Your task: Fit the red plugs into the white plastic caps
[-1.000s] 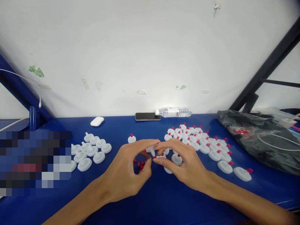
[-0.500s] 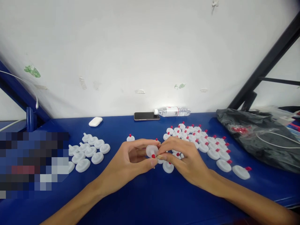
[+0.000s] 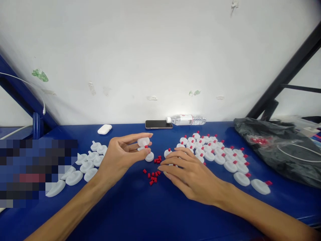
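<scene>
Blue tabletop (image 3: 160, 211) fills the foreground. Nearest, the right hand (image 3: 193, 174) lies flat, fingers loose, grasping nothing, with small red plugs (image 3: 152, 175) scattered at its nine o'clock. Farther, at ten o'clock, the left hand (image 3: 120, 157) pinches a round white plastic disc (image 3: 143, 142) with a red plug.

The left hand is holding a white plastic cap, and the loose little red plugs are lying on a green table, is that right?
Not quite. The head view shows the table is blue, not green. The rest holds: the left hand holds a white plastic cap, and the loose small red plugs lie on the table.
</scene>
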`<state>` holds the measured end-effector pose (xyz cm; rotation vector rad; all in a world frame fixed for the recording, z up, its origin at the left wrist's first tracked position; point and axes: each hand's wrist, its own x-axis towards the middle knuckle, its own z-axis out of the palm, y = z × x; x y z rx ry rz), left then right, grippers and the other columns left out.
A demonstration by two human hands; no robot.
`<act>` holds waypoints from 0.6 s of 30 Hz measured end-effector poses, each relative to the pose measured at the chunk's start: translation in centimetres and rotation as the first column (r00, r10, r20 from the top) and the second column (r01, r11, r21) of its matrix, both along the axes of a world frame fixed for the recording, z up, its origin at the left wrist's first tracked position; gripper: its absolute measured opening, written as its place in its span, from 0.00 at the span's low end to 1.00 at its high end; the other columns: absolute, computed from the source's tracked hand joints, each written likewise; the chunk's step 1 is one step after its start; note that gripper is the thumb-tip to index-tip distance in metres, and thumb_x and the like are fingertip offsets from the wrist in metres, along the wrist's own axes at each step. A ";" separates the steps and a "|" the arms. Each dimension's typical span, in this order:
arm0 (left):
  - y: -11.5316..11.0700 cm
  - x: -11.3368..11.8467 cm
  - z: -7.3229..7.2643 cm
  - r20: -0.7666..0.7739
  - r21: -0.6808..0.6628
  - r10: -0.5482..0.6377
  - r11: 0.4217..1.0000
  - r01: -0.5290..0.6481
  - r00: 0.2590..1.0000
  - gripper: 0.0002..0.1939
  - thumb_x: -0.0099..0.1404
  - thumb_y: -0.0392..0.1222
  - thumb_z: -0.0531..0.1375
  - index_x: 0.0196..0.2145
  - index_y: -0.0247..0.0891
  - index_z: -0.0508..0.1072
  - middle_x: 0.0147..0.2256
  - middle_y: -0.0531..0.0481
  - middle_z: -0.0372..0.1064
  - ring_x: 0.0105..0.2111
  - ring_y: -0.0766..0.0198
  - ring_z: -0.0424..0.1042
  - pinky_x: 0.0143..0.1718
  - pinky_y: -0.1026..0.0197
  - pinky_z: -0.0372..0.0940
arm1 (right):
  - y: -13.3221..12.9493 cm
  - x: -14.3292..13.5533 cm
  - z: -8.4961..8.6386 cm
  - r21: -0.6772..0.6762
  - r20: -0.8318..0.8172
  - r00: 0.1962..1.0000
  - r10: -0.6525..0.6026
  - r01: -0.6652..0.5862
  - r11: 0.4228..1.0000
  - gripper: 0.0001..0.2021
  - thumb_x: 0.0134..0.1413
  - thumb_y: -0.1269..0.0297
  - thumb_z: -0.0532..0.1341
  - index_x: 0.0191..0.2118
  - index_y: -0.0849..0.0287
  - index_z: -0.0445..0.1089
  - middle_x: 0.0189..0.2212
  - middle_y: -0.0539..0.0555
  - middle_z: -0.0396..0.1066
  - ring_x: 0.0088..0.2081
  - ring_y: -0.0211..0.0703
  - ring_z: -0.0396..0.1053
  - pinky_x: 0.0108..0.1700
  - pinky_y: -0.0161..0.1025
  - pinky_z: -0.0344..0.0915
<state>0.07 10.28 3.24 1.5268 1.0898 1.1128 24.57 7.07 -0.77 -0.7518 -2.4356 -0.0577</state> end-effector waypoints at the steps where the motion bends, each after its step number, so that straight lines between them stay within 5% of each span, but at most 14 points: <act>1: 0.0 0.0 0.1 -0.009 0.013 0.016 1.000 -0.016 1.000 0.25 0.57 0.48 0.75 0.52 0.42 0.82 0.44 0.48 0.85 0.49 0.53 0.83 0.45 0.63 0.78 | 0.0 0.0 -0.1 0.011 0.039 0.999 -0.003 0.003 1.000 0.11 0.74 0.69 0.58 0.54 0.59 0.76 0.49 0.54 0.81 0.54 0.50 0.74 0.65 0.56 0.59; 7: 1.1 -0.2 -0.2 -0.190 0.203 0.226 0.961 -0.187 0.955 0.25 0.63 0.59 0.67 0.51 0.41 0.79 0.47 0.46 0.83 0.43 0.52 0.84 0.40 0.57 0.78 | 0.2 -0.1 -0.5 0.058 0.197 0.980 -0.003 -0.009 0.998 0.12 0.74 0.68 0.58 0.56 0.58 0.75 0.51 0.54 0.81 0.57 0.51 0.72 0.68 0.59 0.58; 11: 2.7 -1.3 -1.4 -0.440 0.387 0.415 0.888 -0.248 0.797 0.17 0.69 0.53 0.62 0.48 0.40 0.80 0.47 0.43 0.80 0.39 0.51 0.80 0.46 0.47 0.71 | 0.6 0.2 -0.7 0.047 0.222 0.974 0.033 -0.044 0.998 0.08 0.72 0.72 0.60 0.49 0.58 0.77 0.46 0.50 0.82 0.54 0.49 0.72 0.68 0.58 0.56; 18: 4.4 -2.3 -3.4 -0.722 0.346 0.321 0.935 -0.082 0.613 0.11 0.76 0.45 0.58 0.45 0.37 0.78 0.40 0.48 0.79 0.43 0.57 0.78 0.51 0.47 0.70 | 0.6 0.7 -1.1 0.012 0.229 0.971 0.067 -0.072 0.997 0.11 0.67 0.79 0.61 0.49 0.60 0.74 0.42 0.51 0.82 0.54 0.49 0.71 0.72 0.56 0.46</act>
